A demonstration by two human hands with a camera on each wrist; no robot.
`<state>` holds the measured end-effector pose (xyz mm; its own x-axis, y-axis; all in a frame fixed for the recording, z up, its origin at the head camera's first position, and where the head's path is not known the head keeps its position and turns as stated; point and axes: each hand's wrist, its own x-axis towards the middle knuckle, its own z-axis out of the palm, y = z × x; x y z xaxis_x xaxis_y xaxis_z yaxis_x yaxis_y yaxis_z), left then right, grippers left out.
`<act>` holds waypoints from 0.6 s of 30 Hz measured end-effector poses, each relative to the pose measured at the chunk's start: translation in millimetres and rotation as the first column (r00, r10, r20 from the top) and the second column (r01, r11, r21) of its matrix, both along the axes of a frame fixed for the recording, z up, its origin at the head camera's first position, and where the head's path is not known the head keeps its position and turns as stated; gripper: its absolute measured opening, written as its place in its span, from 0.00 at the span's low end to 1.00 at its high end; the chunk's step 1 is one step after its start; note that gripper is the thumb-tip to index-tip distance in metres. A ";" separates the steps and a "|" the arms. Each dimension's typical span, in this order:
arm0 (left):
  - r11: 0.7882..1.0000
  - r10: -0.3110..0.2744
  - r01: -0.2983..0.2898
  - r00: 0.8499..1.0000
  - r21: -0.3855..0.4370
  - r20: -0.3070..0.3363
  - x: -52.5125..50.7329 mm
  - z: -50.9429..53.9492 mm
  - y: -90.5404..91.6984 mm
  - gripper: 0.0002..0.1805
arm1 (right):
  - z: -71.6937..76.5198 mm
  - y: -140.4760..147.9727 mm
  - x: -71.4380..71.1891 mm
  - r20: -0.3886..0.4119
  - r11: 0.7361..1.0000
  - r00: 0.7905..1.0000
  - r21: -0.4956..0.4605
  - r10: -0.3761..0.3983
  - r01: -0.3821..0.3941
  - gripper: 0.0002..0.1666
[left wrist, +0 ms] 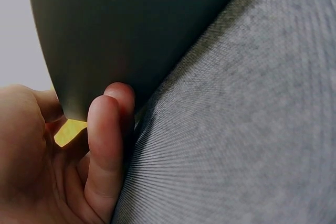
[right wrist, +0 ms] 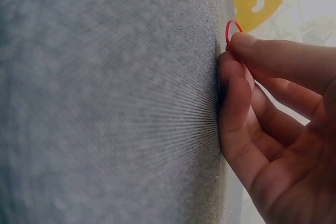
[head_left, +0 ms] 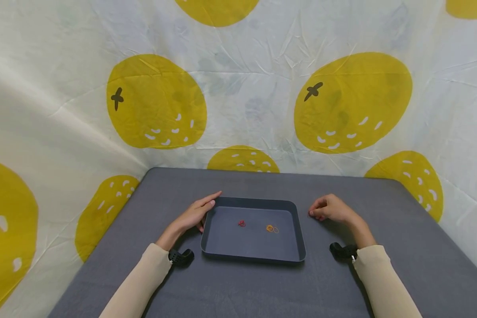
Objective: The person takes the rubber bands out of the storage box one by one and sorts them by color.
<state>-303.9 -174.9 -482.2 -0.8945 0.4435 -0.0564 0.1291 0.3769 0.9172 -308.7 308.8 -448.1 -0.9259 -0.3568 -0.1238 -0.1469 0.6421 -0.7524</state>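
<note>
A dark grey rectangular tray (head_left: 250, 256) lies on the table. Inside it are a small cluster of red rubber bands (head_left: 241, 223), left of the middle, and some orange rubber bands (head_left: 270, 228) to the right. My left hand (head_left: 194, 215) grips the tray at its far left corner; in the left wrist view, fingertips (left wrist: 105, 129) press against the tray's outer wall (left wrist: 121, 30), which hides part of the hand. To the right of the tray, my right hand (head_left: 330, 208) pinches a red rubber band (right wrist: 228, 34) between thumb and fingers, low over the table.
A grey cloth covers the table (head_left: 262, 291). Behind it and on both sides hangs a white curtain (head_left: 250, 110) with big yellow fruit prints. A black wrist device (head_left: 181, 258) is on the left wrist, and another black device (head_left: 342, 251) on the right.
</note>
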 end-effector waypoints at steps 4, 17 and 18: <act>1.000 -0.002 0.002 1.000 -0.004 -0.003 0.1 -0.2 0.0 0.27 | -0.6 0.3 0.1 0.000 1.000 1.000 0.006 -0.011 0.011 0.09; 1.000 0.011 -0.011 1.000 -0.017 0.000 0.8 1.3 2.0 0.26 | 0.4 0.5 3.6 0.006 1.000 1.000 0.004 0.013 -0.013 0.11; 1.000 0.011 -0.011 1.000 -0.017 -0.001 0.7 1.2 1.9 0.26 | 0.1 0.7 3.8 0.008 1.000 1.000 0.004 0.012 -0.012 0.11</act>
<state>-303.1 -172.9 -481.1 -0.8992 0.4330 -0.0634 0.1256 0.3942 0.9104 -304.8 309.5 -448.0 -0.9207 -0.3671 -0.1321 -0.1487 0.6433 -0.7511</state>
